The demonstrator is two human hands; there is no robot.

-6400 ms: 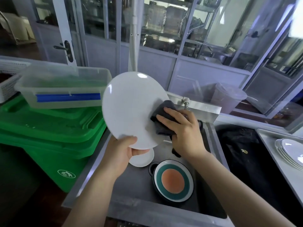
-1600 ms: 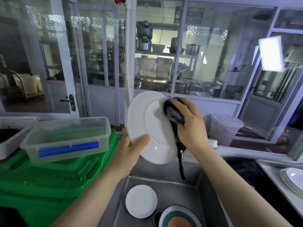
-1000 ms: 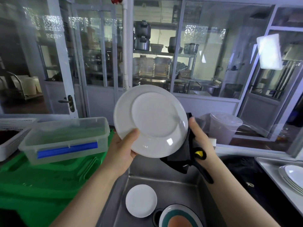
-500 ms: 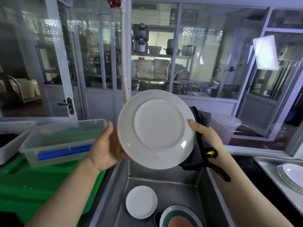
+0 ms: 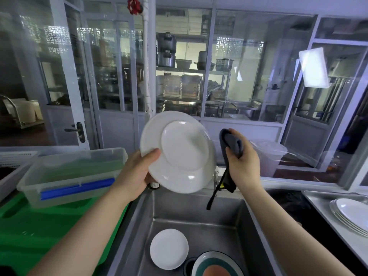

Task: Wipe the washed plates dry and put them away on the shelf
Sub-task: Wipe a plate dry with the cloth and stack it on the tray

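Note:
My left hand (image 5: 137,172) grips a large white plate (image 5: 179,152) by its lower left rim and holds it upright above the steel sink (image 5: 199,212). Its underside faces me. Just right of the plate, apart from it, my right hand (image 5: 244,162) clutches a bunched dark grey cloth (image 5: 232,144) whose tail hangs down. In the sink basin lie a small white plate (image 5: 168,249) and a plate with teal ring and orange centre (image 5: 217,265). A stack of white plates (image 5: 352,214) rests on the steel counter at the far right.
A clear plastic box with a blue strip (image 5: 73,174) sits on green bin lids (image 5: 39,226) to the left of the sink. A white lidded bucket (image 5: 268,154) stands behind the sink. Glass partitions and a door run across the back.
The cloth has come off the plate: my right hand pulled it out from behind the right rim and now holds it bunched beside the plate. My left hand shifted its grip on the rim.

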